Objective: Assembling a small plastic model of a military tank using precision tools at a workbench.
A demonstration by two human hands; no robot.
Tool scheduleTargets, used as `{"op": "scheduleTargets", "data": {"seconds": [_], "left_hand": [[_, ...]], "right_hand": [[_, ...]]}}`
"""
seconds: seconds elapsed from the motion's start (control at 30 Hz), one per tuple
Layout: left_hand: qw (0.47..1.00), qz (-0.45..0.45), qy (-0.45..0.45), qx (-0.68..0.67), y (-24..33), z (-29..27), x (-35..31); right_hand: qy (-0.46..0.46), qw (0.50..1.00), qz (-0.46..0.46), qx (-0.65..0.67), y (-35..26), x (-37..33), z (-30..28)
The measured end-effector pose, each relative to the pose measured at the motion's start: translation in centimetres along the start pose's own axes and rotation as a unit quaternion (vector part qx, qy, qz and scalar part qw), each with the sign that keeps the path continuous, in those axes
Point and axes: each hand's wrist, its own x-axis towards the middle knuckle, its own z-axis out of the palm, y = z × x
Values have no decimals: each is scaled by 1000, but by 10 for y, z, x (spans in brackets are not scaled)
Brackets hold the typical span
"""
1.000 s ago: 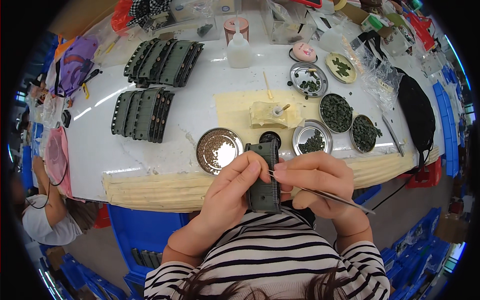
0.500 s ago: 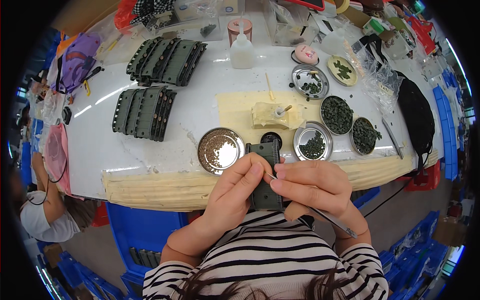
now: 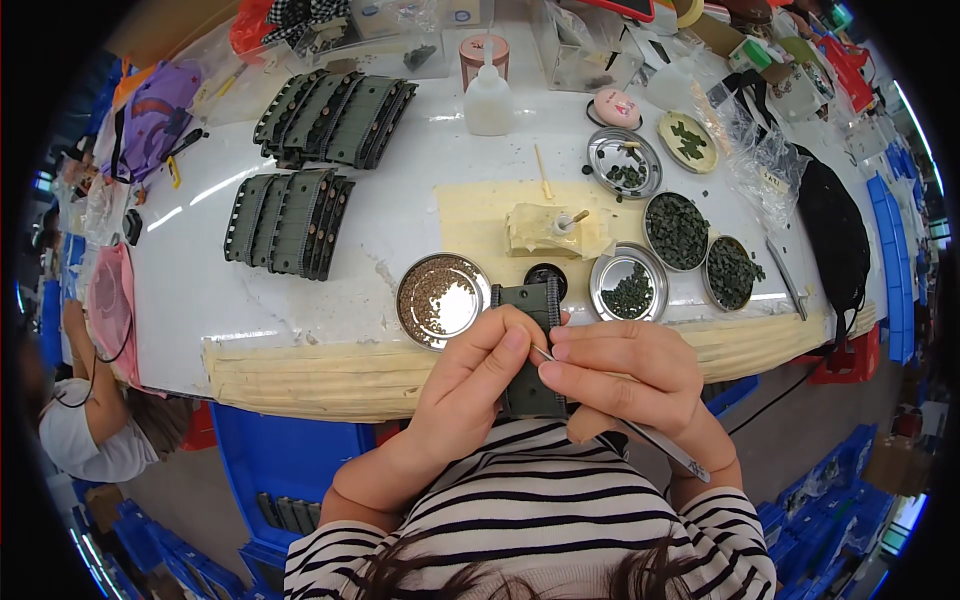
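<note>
Both hands meet above the lap. The left hand (image 3: 465, 385), fingers curled and thumb drawn in against the forefinger, grips a ridged green part (image 3: 530, 392), which lies under and just right of its fingertips. The right hand (image 3: 632, 375), thumb and fingers closed, pinches metal tweezers (image 3: 660, 440), their tips beside the left fingertips; whether they bear a small piece cannot be told. Likely faults: a slip of the tips, from so tight a meeting of fingers, could prick the left hand or scratch the part; a loosened left grip could drop the part, held clear of the table.

Just beyond the left hand is a dish of brown bits (image 3: 455, 312); beyond the right, a dish of green pieces (image 3: 606, 272), which a careless elbow or sleeve could upset. Farther off, beyond the left hand, stand stacked green parts (image 3: 288, 225).
</note>
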Motion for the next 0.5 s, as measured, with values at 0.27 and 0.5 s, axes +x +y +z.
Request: {"op": "scheduleTargets", "data": {"seconds": [0.27,0.5], "left_hand": [[1000,-5,-2,3,0,0,0],[1000,3,-2,6,-1,1,0]], "right_hand": [[2,1000,6,5,0,0,0],[1,1000,13,10,0,0,-1]]}}
